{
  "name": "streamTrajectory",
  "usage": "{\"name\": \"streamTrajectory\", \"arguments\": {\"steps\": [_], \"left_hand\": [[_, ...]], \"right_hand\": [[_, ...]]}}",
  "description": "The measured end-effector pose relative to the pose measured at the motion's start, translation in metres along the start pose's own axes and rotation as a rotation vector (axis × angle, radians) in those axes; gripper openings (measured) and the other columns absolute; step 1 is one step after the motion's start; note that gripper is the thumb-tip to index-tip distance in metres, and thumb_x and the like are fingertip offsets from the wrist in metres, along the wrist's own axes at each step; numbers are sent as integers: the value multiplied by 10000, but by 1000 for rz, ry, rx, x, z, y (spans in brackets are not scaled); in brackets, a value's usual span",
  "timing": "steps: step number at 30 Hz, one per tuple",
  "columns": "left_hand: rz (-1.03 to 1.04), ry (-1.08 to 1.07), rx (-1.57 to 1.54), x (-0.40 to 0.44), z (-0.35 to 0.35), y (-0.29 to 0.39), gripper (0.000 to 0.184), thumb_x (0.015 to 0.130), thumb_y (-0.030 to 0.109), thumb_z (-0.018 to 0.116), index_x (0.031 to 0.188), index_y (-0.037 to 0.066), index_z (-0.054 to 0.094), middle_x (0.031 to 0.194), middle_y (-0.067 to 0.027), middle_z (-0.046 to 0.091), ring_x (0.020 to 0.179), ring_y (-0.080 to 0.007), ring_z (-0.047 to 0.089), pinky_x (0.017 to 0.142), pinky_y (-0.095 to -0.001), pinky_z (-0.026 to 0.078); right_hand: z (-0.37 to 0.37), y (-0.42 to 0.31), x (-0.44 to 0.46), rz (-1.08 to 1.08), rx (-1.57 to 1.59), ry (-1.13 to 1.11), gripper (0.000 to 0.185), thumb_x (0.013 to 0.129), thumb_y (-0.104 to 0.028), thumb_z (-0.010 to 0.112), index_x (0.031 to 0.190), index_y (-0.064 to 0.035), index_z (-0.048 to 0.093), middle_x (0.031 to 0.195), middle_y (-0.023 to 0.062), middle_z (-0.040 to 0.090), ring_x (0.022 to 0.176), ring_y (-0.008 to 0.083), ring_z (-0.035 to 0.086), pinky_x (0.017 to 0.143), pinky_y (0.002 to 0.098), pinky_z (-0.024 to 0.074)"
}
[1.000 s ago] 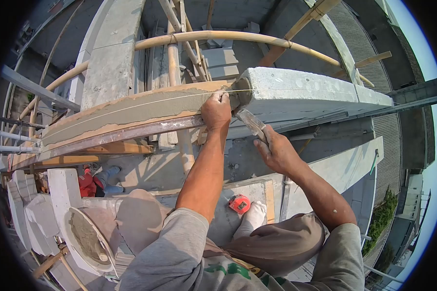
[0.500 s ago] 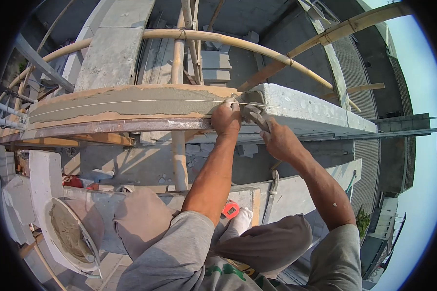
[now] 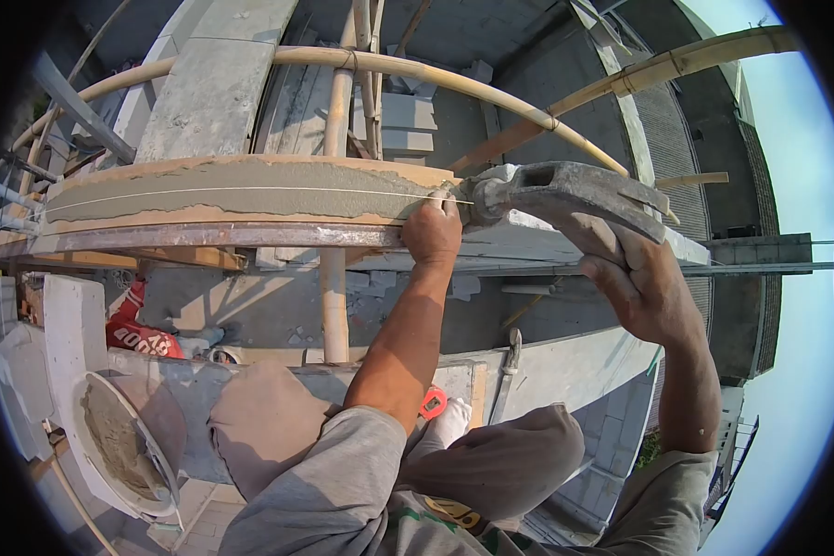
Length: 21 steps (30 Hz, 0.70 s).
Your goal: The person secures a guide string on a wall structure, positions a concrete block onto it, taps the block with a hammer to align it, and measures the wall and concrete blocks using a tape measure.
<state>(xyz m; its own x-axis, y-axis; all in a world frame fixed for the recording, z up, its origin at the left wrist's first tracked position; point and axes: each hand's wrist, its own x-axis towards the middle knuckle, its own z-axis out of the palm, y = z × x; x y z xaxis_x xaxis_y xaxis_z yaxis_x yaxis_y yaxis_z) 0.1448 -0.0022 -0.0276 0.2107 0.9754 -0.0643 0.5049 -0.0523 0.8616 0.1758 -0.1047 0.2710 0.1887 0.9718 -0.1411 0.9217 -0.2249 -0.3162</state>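
Observation:
My right hand [image 3: 653, 287] grips a claw hammer [image 3: 574, 190], now raised close to the camera. Its face points left and its claw right; the head hides most of the handle. My left hand [image 3: 433, 230] has its fingertips pinched at the right end of a mortar bed [image 3: 250, 193], beside the string line [image 3: 324, 190]. What it pinches is too small to make out. The mortar lies along the top of a wooden board form [image 3: 167, 227]. Behind the hammer, a pale block [image 3: 551, 232] continues the row and is partly hidden.
Bamboo poles [image 3: 417, 69] cross beyond the wall, and one upright pole [image 3: 334, 306] stands below it. A mortar bucket [image 3: 125, 445] sits at lower left. A tape measure [image 3: 433, 402] and a long-handled tool [image 3: 507, 375] lie by my foot. A person in red [image 3: 139, 329] is lower down.
My right hand has lifted the hammer up and right, away from the block's end and toward the camera. My left hand stays pinched in place. The person in red shows more.

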Motion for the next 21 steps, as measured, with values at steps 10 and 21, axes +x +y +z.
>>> {"name": "streamTrajectory", "arguments": {"steps": [10, 21], "left_hand": [[-36, -22, -6, -1, 7, -4, 245, 839, 347, 624, 906, 130, 715, 777, -157, 683, 728, -379, 656, 676, -464, 517], [-3, 41, -98, -3, 7, -4, 260, 836, 334, 619, 912, 103, 713, 797, -147, 688, 752, -360, 664, 694, -454, 517]], "right_hand": [[57, 30, 116, 92, -454, -196, 242, 904, -222, 610, 992, -3, 558, 794, 194, 661, 785, 351, 677, 705, 452, 533], [88, 54, 107, 56, -450, -200, 280, 912, -207, 567, 1082, 8, 511, 817, 207, 667, 825, 369, 672, 716, 457, 534]]}}
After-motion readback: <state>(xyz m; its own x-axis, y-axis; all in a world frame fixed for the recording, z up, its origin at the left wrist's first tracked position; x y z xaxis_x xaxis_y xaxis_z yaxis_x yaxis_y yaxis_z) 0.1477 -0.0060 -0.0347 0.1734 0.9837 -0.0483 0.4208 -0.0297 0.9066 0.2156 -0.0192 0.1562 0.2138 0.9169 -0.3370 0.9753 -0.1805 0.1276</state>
